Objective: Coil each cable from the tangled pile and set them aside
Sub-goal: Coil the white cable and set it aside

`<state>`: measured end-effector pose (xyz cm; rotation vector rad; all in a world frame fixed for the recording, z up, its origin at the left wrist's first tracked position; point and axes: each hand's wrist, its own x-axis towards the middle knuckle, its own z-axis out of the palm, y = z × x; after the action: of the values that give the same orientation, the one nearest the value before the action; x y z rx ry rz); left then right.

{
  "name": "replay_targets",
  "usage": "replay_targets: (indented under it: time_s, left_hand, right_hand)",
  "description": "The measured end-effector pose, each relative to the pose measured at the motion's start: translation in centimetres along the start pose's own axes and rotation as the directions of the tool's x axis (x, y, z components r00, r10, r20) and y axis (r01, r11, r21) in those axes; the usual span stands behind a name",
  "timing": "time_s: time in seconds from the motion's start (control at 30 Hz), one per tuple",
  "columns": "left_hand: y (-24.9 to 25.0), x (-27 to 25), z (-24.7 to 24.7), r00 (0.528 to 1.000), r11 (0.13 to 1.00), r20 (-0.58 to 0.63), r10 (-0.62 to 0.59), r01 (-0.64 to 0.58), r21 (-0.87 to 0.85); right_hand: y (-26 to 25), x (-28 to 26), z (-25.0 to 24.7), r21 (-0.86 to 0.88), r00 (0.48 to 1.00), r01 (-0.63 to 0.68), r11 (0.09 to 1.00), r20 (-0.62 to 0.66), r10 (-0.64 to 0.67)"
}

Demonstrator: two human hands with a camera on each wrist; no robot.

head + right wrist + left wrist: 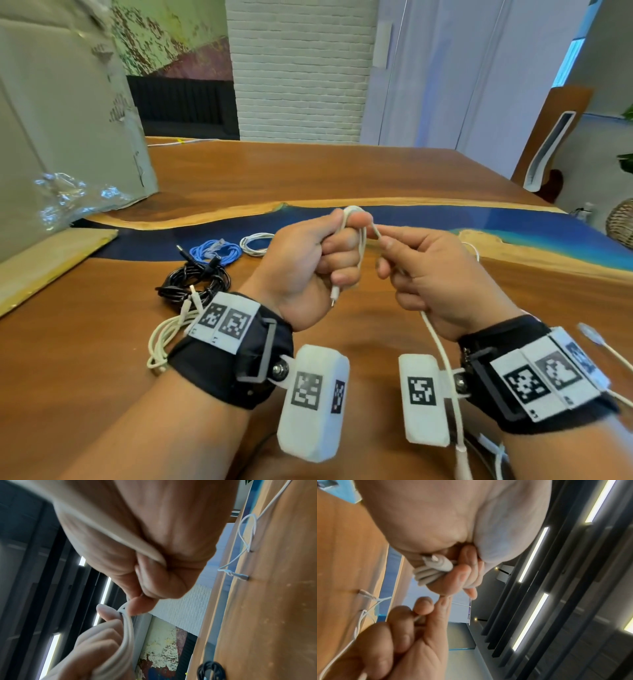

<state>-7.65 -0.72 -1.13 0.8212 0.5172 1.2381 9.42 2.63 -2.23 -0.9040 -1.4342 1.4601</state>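
My left hand [318,253] is curled in a fist round several loops of a white cable [361,240], raised above the wooden table [342,171]. The cable's plug [334,295] hangs below the fist. My right hand [411,270] pinches the same cable's free strand [376,233] just right of the loops; the rest runs through the palm and down toward me [445,363]. The left wrist view shows the loops [426,574] and plug packed in my left fist. In the right wrist view my right fingertips [140,607] pinch the strand at the loops [126,628].
On the table to the left lie a coiled blue cable [214,251], a small white coil [255,244], a black coil [193,282] and a cream cable [164,337]. A cardboard box [68,137] stands at far left. Loose white cable [609,353] lies at my right wrist.
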Motion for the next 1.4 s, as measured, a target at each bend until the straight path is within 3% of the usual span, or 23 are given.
replay_targets:
  time_s: [0.17,0.27,0.33,0.43,0.5,0.57,0.63,0.67,0.73,0.87,0.93,1.07,1.13,1.23,1.33,1.4]
  left_hand:
    - [0.5,0.5,-0.2,0.971,0.94,-0.136,0.194,-0.224,-0.256]
    - [1.2,0.6,-0.9,0.921,0.905,-0.232,0.311,-0.362,-0.225]
    - [1.2,0.7,-1.2,0.896,0.925,-0.272,0.35,-0.377,-0.051]
    - [0.1,0.9,-0.7,0.884,0.903,-0.266,0.385,-0.302,0.305]
    - [-0.8,0.9,-0.4,0.897,0.799,-0.221,0.383,-0.201,0.567]
    - [-1.2,0.8,-0.6,0.916,0.612,-0.171,0.364,-0.097,0.785]
    - [-1.2,0.6,-0.9,0.934,0.461,-0.122,0.336,-0.05,0.886]
    - [-1.1,0.5,-0.9,0.945,0.439,-0.111,0.307,-0.037,0.898]
    - [-0.8,0.3,-0.8,0.968,0.447,-0.111,0.225,-0.002,0.894]
    - [-0.5,0.1,-0.6,0.984,0.417,-0.172,0.037,0.141,0.898]
    - [-0.3,-0.2,-0.5,0.985,0.429,-0.172,-0.02,0.164,0.888]
    - [0.4,-0.9,0.1,0.976,0.62,-0.196,-0.093,0.211,0.756]
    - [0.3,-0.8,0.3,0.976,0.613,-0.211,-0.059,0.203,0.764]
    - [-0.8,0.1,0.2,0.965,0.432,-0.229,0.126,0.154,0.888]
    - [-1.3,0.4,-0.1,0.919,0.502,-0.243,0.31,0.059,0.863]
    - [-1.5,0.7,-0.3,0.895,0.486,-0.211,0.393,-0.008,0.874]
  right_hand:
    - [1.0,-0.3,1.1,-0.175,0.984,-0.063,0.983,0.155,0.091]
    - [1.5,-0.7,2.0,-0.416,0.96,0.001,0.909,0.256,0.116]
    - [1.3,-0.8,2.3,-0.469,0.953,0.064,0.881,0.292,0.086]
    - [0.6,-1.0,2.0,-0.458,0.959,0.113,0.882,0.282,0.023]
    - [0.1,-1.3,1.8,-0.453,0.96,0.141,0.88,0.28,-0.01]
    - [-0.1,-1.3,1.5,-0.412,0.965,0.158,0.898,0.258,-0.052]
    - [-0.4,-1.3,1.2,-0.363,0.973,0.151,0.919,0.219,-0.073]
    - [-0.4,-1.3,1.1,-0.359,0.975,0.151,0.921,0.21,-0.078]
    - [-0.6,-1.4,1.1,-0.423,0.973,0.177,0.889,0.21,-0.093]
    - [-0.9,-1.7,1.1,-0.658,0.951,0.31,0.687,0.214,-0.224]
    - [-0.7,-1.5,1.1,-0.715,0.946,0.314,0.625,0.183,-0.266]
    - [-0.2,-1.3,1.8,-0.682,0.935,0.351,0.642,0.214,-0.284]
    - [0.0,-1.2,1.7,-0.648,0.932,0.36,0.672,0.226,-0.282]
    - [0.2,-0.9,1.4,-0.596,0.954,0.296,0.747,0.141,-0.265]
    - [0.0,-0.6,1.4,-0.528,0.968,0.245,0.814,0.083,-0.238]
    - [0.0,-0.6,1.2,-0.508,0.97,0.233,0.829,0.062,-0.235]
